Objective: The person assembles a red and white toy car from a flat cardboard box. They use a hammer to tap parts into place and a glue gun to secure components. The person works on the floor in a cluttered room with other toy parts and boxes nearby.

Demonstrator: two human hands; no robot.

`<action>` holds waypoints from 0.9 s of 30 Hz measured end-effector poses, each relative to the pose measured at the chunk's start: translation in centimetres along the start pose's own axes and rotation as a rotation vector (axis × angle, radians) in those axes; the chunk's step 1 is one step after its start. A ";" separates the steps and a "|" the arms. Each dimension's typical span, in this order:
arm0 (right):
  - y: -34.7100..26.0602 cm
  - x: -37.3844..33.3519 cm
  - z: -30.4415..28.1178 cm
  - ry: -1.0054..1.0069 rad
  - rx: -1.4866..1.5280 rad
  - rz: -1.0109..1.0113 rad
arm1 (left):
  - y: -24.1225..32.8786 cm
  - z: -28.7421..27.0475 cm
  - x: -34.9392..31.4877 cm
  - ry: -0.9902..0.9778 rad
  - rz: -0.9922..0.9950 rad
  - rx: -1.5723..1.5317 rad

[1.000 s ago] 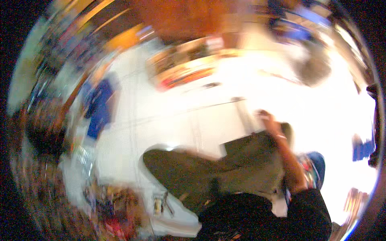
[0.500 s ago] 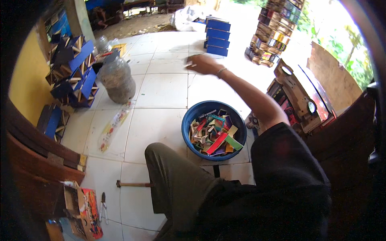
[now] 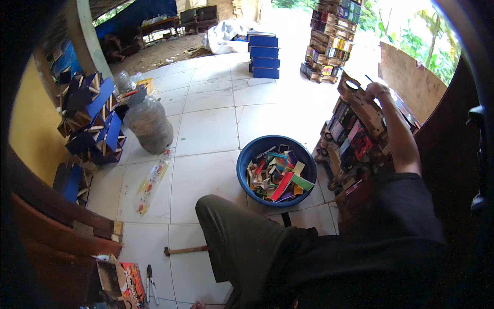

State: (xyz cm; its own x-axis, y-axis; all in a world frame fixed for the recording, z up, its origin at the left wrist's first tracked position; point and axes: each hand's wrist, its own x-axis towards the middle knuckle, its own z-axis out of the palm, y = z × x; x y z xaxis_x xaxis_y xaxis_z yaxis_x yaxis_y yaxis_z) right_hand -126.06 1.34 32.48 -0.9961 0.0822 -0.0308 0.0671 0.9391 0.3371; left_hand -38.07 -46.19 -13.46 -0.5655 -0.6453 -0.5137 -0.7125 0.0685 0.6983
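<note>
At the right, my right arm stretches out to a stack of wooden toy trucks (image 3: 355,136) with round wheel shapes and red and dark printed sides. My right hand (image 3: 378,91) is closed at the upper edge of the topmost wooden toy truck (image 3: 366,107); its fingertips are partly hidden. Left of the stack, a round blue basin (image 3: 242,177) holds many small coloured wood offcuts (image 3: 278,175). My left hand cannot be made out. Under my bent knee, a hammer (image 3: 185,251) lies on the floor, its far end covered by my trouser leg.
Blue wooden pieces (image 3: 100,123) are piled along the left wall, near a large cloudy plastic bottle (image 3: 149,126). A blue stack (image 3: 265,56) and a tall stack of wooden toys (image 3: 332,44) stand farther off. Pliers (image 3: 151,286) lie by a cardboard box (image 3: 123,283) on white tiles.
My right hand has swung from above the middle of the floor to the toy truck stack at the right. The view has shifted a little to the right.
</note>
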 end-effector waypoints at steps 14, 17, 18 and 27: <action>0.3 -2.3 -5.0 0.499 -0.043 -0.407 | 10.2 -1.1 -3.2 0.225 -0.051 0.094; -4.2 -1.3 -9.1 0.629 0.020 -0.781 | 11.1 -0.4 -2.1 0.249 0.022 0.018; -6.4 -1.5 -10.4 0.637 0.028 -0.829 | 11.5 -0.2 -1.8 0.248 0.096 0.022; -36.6 -20.8 -8.2 -0.195 0.655 -1.388 | 28.3 4.5 -4.4 0.440 0.622 0.262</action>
State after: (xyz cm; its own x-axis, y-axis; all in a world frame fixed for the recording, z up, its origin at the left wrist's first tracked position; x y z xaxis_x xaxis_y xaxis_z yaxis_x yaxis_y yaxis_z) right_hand -108.27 -37.47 28.46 -0.2751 -0.9567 -0.0956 -0.8089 0.2840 -0.5149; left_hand -57.59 -37.94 6.28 -0.7140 -0.6671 0.2124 -0.4264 0.6550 0.6239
